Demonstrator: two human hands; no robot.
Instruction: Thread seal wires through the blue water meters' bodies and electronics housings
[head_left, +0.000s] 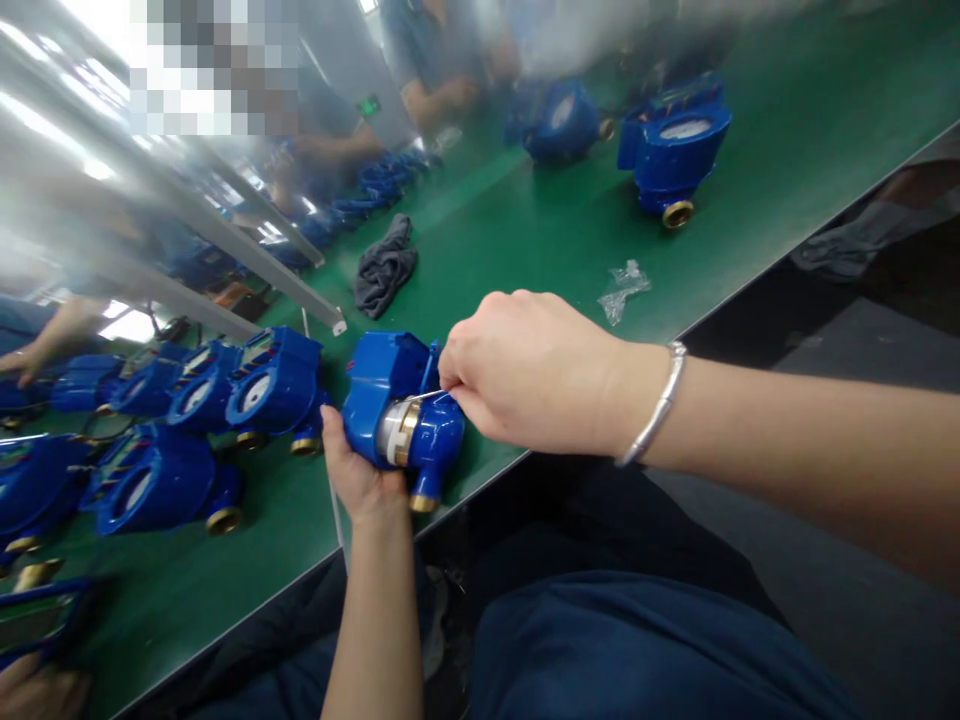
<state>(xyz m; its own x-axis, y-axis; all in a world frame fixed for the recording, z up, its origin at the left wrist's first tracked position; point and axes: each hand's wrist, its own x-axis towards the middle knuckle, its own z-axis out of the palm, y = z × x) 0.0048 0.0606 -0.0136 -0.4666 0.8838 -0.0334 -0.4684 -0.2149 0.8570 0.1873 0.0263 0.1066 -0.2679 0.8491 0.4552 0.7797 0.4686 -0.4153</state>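
Note:
A blue water meter [444, 432] lies tilted at the green bench's front edge, its brass collar and a clear band showing between the two blue parts. My left hand [358, 472] is closed around its lower left side, thumb up along the housing. My right hand [536, 368], with a silver bracelet at the wrist, is shut in a pinch over the meter's right end. From its fingertips a thin, light-coloured wire-like strand [429, 395] runs to the meter by the collar. I cannot tell whether it is a wire or a slim tool.
Several blue meters [161, 490] stand at the left, and others [675, 150] at the back right. A dark grey cloth [385, 268] and a clear plastic scrap [624, 290] lie on the green bench [495, 250]. Metal posts rise behind. Other people's hands [41, 690] show at the left.

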